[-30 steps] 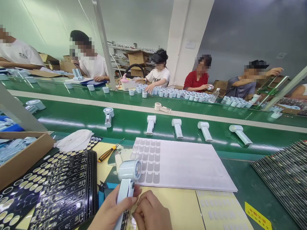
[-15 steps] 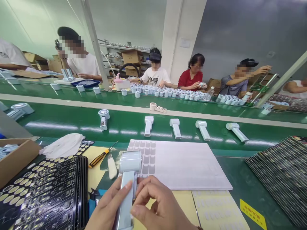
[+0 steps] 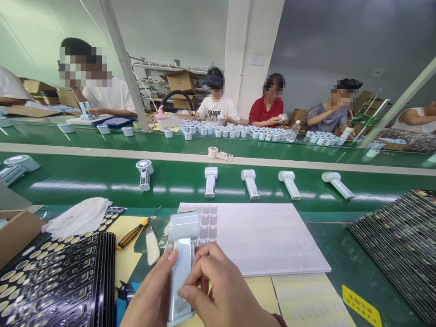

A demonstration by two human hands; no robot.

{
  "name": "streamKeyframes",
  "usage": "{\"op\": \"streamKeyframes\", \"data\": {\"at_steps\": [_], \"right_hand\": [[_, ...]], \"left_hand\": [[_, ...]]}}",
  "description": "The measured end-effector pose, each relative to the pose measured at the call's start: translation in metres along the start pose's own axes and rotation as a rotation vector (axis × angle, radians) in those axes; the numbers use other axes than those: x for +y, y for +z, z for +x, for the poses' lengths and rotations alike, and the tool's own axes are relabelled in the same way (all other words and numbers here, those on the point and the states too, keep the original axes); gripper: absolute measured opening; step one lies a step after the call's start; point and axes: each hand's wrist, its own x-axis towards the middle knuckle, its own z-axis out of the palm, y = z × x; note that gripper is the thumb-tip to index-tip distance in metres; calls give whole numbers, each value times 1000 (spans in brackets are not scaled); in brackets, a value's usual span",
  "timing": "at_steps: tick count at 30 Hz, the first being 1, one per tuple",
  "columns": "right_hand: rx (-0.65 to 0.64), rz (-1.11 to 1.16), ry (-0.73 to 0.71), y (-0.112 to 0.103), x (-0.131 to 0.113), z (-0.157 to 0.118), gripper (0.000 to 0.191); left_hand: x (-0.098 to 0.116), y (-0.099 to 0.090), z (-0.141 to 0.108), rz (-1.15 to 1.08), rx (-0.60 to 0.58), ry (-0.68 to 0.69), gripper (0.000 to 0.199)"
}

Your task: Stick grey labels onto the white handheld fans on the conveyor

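My left hand [image 3: 151, 297] grips the handle of a pale blue handheld fan [image 3: 182, 254], held upright in front of me with its round head on top. My right hand [image 3: 225, 295] rests against the right side of the handle, thumb and fingers touching it. Behind the fan lies a white sticker sheet [image 3: 259, 236] with rows of grey labels at its left end. A stack of black sheets with round stickers [image 3: 57, 281] sits to the left of my hands.
Several finished fans [image 3: 250, 183] lie on the green conveyor belt [image 3: 85, 179]. A yellow-handled screwdriver [image 3: 134, 229], a white cloth [image 3: 78, 215] and a cardboard box [image 3: 15, 234] are at left. Dark sheets [image 3: 402, 240] are stacked at right. Several people work across the belt.
The fan has been turned from its front face to its back and raised. My right hand moved up along the handle. The view shifted right.
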Motion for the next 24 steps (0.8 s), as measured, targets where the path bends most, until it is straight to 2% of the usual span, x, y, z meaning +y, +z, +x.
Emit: {"op": "streamKeyframes", "data": {"at_steps": [2,4,7,9,11,13,15,19,22,24], "right_hand": [[34,-31,-92,2,4,0,16],[71,37,-154,2,7,1,12],[164,187,-137,-7,9,9,6],[203,56,-83,-21,11,21,14],[191,-223,-20,-37,16,37,24],[155,-460,33,-50,25,56,38],[119,-586,64,-56,34,74,51],[71,-792,76,-51,50,104,61],[79,-872,71,-43,57,122,65],[97,-893,63,-41,61,130,64]], "left_hand": [[4,5,-2,-47,20,-47,60],[10,11,-6,-56,19,-110,66],[26,18,-11,21,-82,-154,66],[42,21,-6,101,-170,-98,64],[62,22,11,234,-225,-12,63],[83,24,40,371,-213,80,59],[104,27,81,439,-148,155,49],[135,38,167,511,-44,235,14],[144,46,216,584,18,291,17],[146,47,237,646,52,349,24]]}}
